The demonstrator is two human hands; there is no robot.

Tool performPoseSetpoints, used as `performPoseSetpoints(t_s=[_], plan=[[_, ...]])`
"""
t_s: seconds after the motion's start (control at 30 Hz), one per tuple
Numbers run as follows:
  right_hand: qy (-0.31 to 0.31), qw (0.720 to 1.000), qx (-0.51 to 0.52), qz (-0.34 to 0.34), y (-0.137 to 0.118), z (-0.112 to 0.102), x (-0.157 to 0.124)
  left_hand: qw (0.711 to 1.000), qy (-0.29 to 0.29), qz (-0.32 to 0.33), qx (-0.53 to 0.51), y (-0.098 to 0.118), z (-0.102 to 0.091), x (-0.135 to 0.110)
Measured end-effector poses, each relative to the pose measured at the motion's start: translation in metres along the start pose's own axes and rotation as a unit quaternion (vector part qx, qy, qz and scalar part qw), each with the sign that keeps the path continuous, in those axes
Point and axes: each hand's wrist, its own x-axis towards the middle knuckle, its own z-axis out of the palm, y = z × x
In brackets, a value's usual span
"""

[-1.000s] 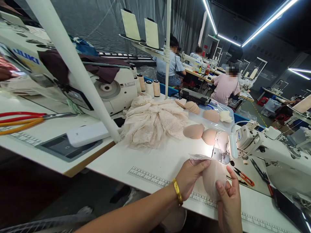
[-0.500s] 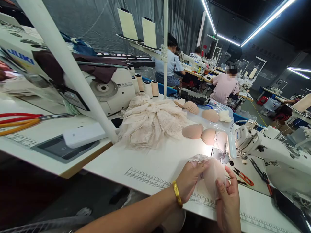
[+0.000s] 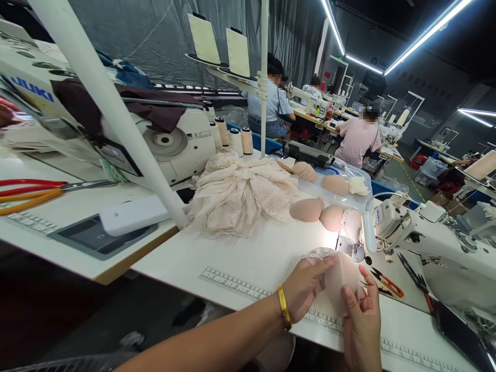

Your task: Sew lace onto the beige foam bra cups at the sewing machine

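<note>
Between both hands is a pale bra cup (image 3: 338, 281) with thin lace fabric along its upper left edge. My left hand (image 3: 310, 284), with a gold bangle at the wrist, pinches the lace side between thumb and fingers. On the right edge, my right hand (image 3: 363, 310) grips the cup, thumb in front and fingers behind. Just beyond the hands is the lit needle area of a sewing machine (image 3: 387, 222). A lace-covered cup (image 3: 352, 225) lies beside its needle, and beige foam cups (image 3: 307, 210) rest to the left.
Cream lace pieces (image 3: 248, 196) are heaped on the white table (image 3: 232, 258). Orange-handled thread snips (image 3: 392, 285) and dark scissors (image 3: 414, 274) lie at right. A clear tray (image 3: 349, 199) holds more cups. Another machine (image 3: 174, 144) and a white post (image 3: 104, 108) stand left. Several people sit beyond.
Almost nothing differs. Both hands keep their hold on the cup, with only a slight shift of the fingers and wrists.
</note>
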Motion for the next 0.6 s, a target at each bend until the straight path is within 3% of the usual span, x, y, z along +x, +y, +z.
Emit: performPoseSetpoints(t_s=[0.1, 0.27, 0.43, 0.53, 0.6], plan=[[-0.001, 1.000, 0.007, -0.008, 0.001, 0.001, -0.001, 0.999, -0.004, -0.031, -0.031, -0.002, 0.003, 0.003], [-0.011, 0.999, -0.018, -0.028, 0.002, -0.003, 0.001, 0.999, 0.002, -0.020, -0.040, -0.002, 0.005, 0.012], [-0.014, 0.996, -0.068, -0.054, 0.003, -0.018, 0.002, 0.999, -0.015, -0.012, -0.032, 0.016, 0.004, 0.017], [-0.049, 0.988, -0.118, -0.082, -0.008, -0.036, 0.010, 0.986, -0.147, -0.045, 0.073, 0.033, 0.004, 0.010], [-0.061, 0.972, -0.180, -0.139, -0.024, -0.047, 0.023, 0.955, -0.220, -0.008, 0.198, 0.043, 0.003, 0.007]])
